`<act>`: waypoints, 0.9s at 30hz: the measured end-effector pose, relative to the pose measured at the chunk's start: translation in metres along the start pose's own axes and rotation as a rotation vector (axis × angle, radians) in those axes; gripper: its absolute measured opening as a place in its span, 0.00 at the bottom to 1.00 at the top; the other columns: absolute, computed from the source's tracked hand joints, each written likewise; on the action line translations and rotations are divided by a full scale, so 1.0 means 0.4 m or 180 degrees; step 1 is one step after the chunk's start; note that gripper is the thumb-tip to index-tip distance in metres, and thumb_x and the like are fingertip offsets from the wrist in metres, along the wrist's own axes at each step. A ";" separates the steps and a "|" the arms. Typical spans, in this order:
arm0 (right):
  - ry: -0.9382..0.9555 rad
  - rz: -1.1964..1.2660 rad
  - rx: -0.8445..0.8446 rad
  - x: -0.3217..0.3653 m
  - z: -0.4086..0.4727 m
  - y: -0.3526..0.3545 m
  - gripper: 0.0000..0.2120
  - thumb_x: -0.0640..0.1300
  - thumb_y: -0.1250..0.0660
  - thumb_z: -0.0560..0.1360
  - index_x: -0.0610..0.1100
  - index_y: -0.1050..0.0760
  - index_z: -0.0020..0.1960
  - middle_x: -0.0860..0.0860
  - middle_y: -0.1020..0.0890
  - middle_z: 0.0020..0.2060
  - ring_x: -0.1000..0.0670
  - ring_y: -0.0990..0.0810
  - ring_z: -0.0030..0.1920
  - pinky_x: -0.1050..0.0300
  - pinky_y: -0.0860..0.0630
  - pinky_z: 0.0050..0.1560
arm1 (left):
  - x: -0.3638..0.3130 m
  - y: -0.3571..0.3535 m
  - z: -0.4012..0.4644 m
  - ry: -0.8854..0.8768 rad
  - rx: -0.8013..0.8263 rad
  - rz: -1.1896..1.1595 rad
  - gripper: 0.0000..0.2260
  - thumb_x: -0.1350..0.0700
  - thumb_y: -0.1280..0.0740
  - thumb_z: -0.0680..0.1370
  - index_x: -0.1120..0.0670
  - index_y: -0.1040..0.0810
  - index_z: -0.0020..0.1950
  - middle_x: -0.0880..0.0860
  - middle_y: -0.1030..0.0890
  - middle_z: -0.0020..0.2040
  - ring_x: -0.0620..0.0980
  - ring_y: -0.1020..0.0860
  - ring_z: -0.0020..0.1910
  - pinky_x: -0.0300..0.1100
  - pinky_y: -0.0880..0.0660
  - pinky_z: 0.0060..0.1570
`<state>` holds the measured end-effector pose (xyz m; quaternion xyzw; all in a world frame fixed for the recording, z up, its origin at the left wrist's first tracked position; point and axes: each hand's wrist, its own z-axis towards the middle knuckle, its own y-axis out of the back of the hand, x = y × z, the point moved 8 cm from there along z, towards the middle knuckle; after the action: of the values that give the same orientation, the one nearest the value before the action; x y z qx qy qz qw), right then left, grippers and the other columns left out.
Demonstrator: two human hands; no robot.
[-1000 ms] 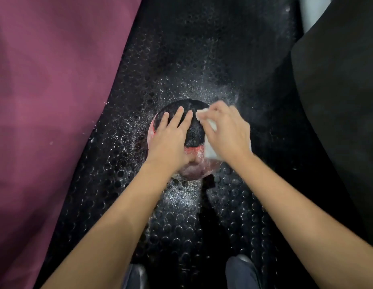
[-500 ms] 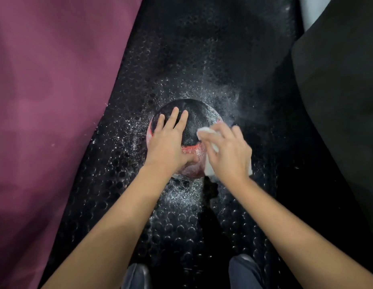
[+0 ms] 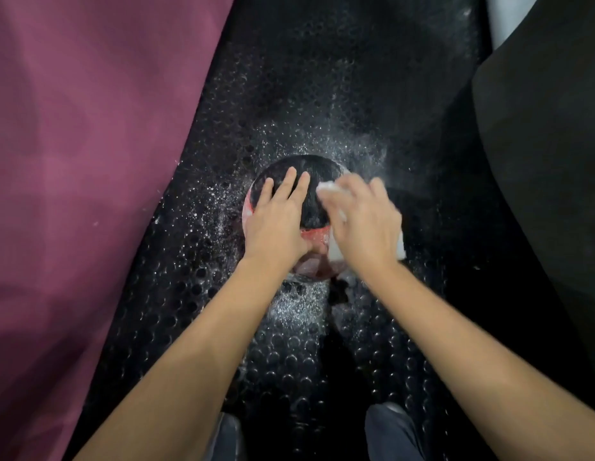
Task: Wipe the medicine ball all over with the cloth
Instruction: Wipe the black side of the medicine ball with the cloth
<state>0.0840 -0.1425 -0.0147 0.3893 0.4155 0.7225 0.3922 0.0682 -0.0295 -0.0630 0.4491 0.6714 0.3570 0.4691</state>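
White cloth point(image 3: 332, 249) under curled R fingers point(image 3: 352, 191), L fingers point(image 3: 289, 184) flat on medicine ball point(image 3: 314, 207).

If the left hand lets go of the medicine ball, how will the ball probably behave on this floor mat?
The medicine ball is round, so it may roll under the wiping; the left hand lies flat on it, seemingly steadying it. The studded floor mat probably slows rolling. The ball's lower part looks shiny, possibly wet and slippery. The right hand presses the cloth against its side.
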 end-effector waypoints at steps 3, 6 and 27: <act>0.0813 -0.0149 0.0039 0.039 -0.054 -0.001 0.08 0.46 0.35 0.74 0.51 0.17 0.45 0.53 0.19 0.44 0.48 0.27 0.38 0.62 0.40 0.30 | 0.005 0.003 0.000 0.0007 -0.0003 -0.0014 0.49 0.45 0.26 0.71 0.46 0.57 0.80 0.45 0.56 0.80 0.53 0.53 0.79 0.57 0.45 0.75; 0.0433 -0.0171 -0.0051 0.000 0.017 0.008 0.06 0.46 0.33 0.75 0.52 0.18 0.43 0.54 0.19 0.42 0.48 0.29 0.36 0.61 0.41 0.28 | -0.004 -0.009 -0.002 -0.0043 0.0018 0.0031 0.53 0.39 0.25 0.67 0.46 0.57 0.80 0.45 0.55 0.80 0.53 0.54 0.79 0.56 0.46 0.75; -0.0352 0.0324 0.0343 -0.044 0.057 -0.021 0.07 0.50 0.34 0.77 0.55 0.17 0.47 0.57 0.20 0.45 0.48 0.28 0.43 0.61 0.39 0.30 | -0.023 -0.016 -0.016 -0.0122 -0.0054 0.0203 0.53 0.38 0.27 0.68 0.49 0.60 0.79 0.47 0.58 0.80 0.55 0.56 0.79 0.58 0.53 0.76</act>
<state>0.1130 -0.1487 -0.0183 0.4698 0.4112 0.6954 0.3558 0.0619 -0.0405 -0.0641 0.4730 0.6446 0.3688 0.4741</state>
